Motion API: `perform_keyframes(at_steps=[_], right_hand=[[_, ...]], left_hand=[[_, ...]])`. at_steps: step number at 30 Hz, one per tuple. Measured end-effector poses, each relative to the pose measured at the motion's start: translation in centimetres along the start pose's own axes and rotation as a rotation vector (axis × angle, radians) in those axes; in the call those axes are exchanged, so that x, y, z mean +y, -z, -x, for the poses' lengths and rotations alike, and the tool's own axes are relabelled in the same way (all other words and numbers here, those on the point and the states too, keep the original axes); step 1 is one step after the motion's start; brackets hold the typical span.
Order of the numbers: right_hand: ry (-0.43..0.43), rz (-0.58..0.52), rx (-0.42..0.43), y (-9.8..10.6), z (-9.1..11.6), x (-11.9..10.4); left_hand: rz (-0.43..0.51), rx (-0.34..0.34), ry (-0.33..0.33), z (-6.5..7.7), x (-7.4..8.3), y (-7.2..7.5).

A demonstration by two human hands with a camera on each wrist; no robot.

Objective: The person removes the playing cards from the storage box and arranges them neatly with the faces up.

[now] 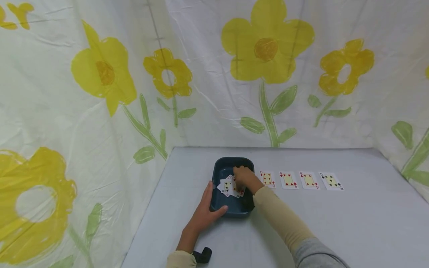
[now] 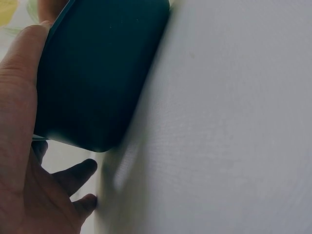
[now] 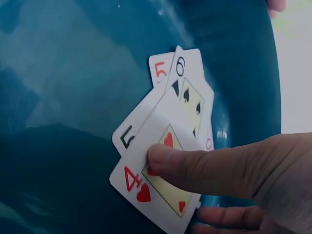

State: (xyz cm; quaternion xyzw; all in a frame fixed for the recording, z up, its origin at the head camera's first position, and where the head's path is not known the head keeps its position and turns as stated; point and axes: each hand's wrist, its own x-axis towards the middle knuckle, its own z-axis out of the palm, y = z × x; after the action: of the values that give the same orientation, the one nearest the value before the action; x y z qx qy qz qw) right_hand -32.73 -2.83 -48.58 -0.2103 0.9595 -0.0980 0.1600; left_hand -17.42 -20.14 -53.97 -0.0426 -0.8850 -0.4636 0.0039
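A dark teal rectangular tray (image 1: 231, 214) stands on the table with a small fanned pile of playing cards (image 1: 225, 186) inside. My left hand (image 1: 202, 214) is at its near left corner, fingers along the left wall and thumb against the near side. In the left wrist view, the thumb touches the tray and the other fingers are spread. My right hand (image 1: 246, 176) reaches inside over the pile. It pinches a four of hearts card (image 3: 156, 207), thumb on its face and fingers at the edge. Under it show a six of spades (image 3: 195, 73) and two fives, partly covered.
On the white table (image 1: 335, 227), several face-up cards lie in a row right of the tray: a six of diamonds (image 1: 267, 179), a four of hearts (image 1: 288, 180), a four of diamonds (image 1: 309, 180) and a black-suit card (image 1: 331, 181). A flowered curtain (image 1: 207, 123) hangs behind.
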Motion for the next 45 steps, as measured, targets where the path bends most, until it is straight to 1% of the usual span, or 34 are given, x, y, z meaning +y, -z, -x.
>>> perform_keyframes(at_steps=[2,6,11,16,21,26,28,30,33,35,39,43,45], right_hand=[[-0.004,0.021,0.017,-0.2,-0.1,0.0],[-0.012,0.028,0.045,-0.5,-0.5,0.1],[-0.005,-0.017,0.091,-0.7,-0.7,0.2],[0.023,-0.074,0.170,-0.9,-0.6,0.2],[0.031,-0.201,0.239,-1.1,-1.0,0.5],[0.025,-0.352,0.258,-1.2,-1.1,0.9],[0.040,-0.385,0.276,-1.1,-1.1,1.1],[0.075,-0.407,0.305,-1.0,-1.2,1.3],[0.099,-0.461,0.317,-0.8,-1.2,1.5],[0.090,-0.518,0.313,-0.7,-1.2,1.5],[0.030,-0.631,0.278,-0.5,-0.8,1.6],[0.008,-0.698,0.251,-0.3,-0.4,1.5],[0.005,-0.717,0.251,-0.1,-0.2,1.5]], left_hand=[[0.001,-0.001,-0.005,-0.1,0.0,0.0],[0.004,0.001,-0.007,-0.1,0.0,0.0],[-0.002,0.000,-0.004,-0.1,0.0,0.0],[-0.001,-0.004,0.000,-0.1,0.1,0.0],[0.007,0.000,-0.016,-0.1,0.1,0.0],[0.011,0.005,-0.022,-0.1,0.0,0.0],[0.013,0.005,-0.021,-0.2,0.0,-0.1],[0.014,0.005,-0.024,-0.2,0.0,-0.1],[0.008,0.004,-0.020,-0.2,0.0,0.0],[0.004,0.005,-0.019,-0.2,0.0,0.0],[0.009,0.000,-0.009,-0.1,0.1,0.0],[0.017,0.003,-0.013,0.0,0.2,0.0],[0.016,0.007,-0.016,0.0,0.3,0.0]])
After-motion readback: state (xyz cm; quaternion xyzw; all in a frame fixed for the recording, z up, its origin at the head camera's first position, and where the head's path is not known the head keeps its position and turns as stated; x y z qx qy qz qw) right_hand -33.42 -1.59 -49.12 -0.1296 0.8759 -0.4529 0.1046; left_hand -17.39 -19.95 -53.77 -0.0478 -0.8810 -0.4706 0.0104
